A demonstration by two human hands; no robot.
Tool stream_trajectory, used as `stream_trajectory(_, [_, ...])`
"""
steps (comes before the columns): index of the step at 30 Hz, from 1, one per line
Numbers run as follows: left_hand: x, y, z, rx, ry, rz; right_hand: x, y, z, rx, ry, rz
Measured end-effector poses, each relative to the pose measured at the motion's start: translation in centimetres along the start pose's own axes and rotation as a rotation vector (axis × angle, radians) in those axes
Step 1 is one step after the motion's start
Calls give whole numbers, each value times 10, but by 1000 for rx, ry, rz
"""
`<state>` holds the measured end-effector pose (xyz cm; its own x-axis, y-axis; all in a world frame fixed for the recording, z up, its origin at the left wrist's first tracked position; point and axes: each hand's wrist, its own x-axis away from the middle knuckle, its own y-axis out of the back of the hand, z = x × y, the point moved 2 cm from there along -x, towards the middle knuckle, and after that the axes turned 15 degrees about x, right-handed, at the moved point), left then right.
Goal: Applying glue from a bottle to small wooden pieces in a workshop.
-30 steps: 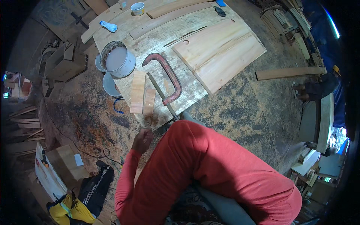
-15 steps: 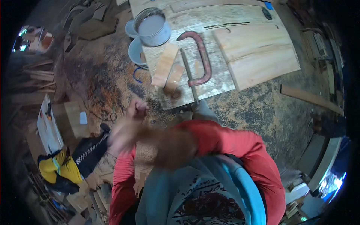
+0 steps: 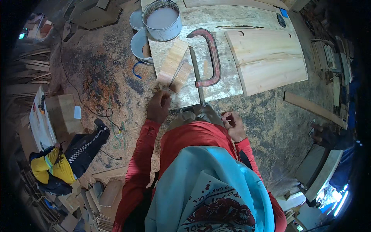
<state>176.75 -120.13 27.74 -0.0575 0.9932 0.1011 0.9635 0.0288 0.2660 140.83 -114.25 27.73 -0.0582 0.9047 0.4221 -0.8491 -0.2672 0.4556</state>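
Observation:
My left hand (image 3: pixel 158 106) hovers by the near left edge of the workbench (image 3: pixel 177 98), its fingers curled together just short of two small wooden boards (image 3: pixel 174 58). Whatever it may hold is hidden. On the other side of my lap is my right hand (image 3: pixel 234 125), fingers bent in toward the thumb; I cannot make out anything between them. A red C-clamp (image 3: pixel 214 58) lies on the bench between the small boards and a wide pale wooden panel (image 3: pixel 266 58). The clamp's screw end points at my knees.
A metal bucket of whitish liquid (image 3: pixel 162 19) stands on the bench's left corner, with another bucket (image 3: pixel 141 44) beside it. A person in yellow (image 3: pixel 54 166) is at the lower left. Sawdust covers the floor; a cable (image 3: pixel 81 102) crosses it. A plank (image 3: pixel 313 110) lies right.
My right arm, which was crossed over to the left near my left forearm and blurred, has swung back to the right. My left hand has moved right, toward the bench edge.

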Motion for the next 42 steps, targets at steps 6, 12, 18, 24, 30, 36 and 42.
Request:
stream_trajectory(6, [-16,-19,-11,-81,-133,22,-8,0,10,-17,11,68])
stream_trajectory(12, [-88,-54,-36,-422,-426,139,-21,-1,1,5,-9,3])
stream_trajectory(18, [-113,-62,-54,-174,-190,15,-31,23,-23,-5,-26,-23])
stream_trajectory(24, [-107,-82,-43,-249,-118,85,-51,38,-54,-96,-50,-35])
stream_trajectory(30, [-83,-51,-20,-136,-132,-57,-60,34,-51,137,-80,19])
stream_trajectory(36, [-84,-3,-1,-136,-93,-60,-62,0,-24,20,-92,-71])
stream_trajectory(42, [-86,16,2,-142,-89,-38,-64,-23,2,-136,-265,11])
